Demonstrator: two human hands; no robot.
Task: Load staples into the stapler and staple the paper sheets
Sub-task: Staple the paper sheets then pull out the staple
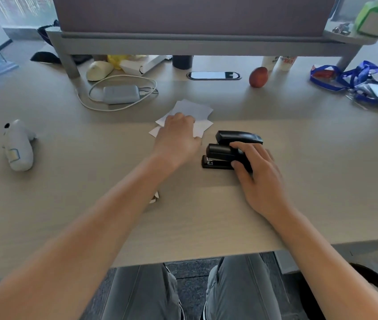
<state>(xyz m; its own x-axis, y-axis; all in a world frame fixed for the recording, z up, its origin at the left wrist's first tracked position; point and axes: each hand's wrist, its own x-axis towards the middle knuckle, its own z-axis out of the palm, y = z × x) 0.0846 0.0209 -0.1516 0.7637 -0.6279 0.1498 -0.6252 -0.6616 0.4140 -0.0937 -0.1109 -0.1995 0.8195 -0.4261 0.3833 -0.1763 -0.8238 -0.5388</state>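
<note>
Several small white paper sheets lie fanned out in a loose pile at the middle of the desk. My left hand rests on the pile's near left part, fingers curled down onto the sheets. To the right, a black stapler sits on the desk with its metal mouth pointing left. My right hand grips its rear end, thumb on the near side and fingers over the top. A second black stapler lies just behind it. A small white box or scrap peeks out under my left forearm.
A white plush toy lies at the left. At the back are a power bank with a white cable, a red apple, blue lanyards and a monitor shelf. The desk's front edge runs above my knees.
</note>
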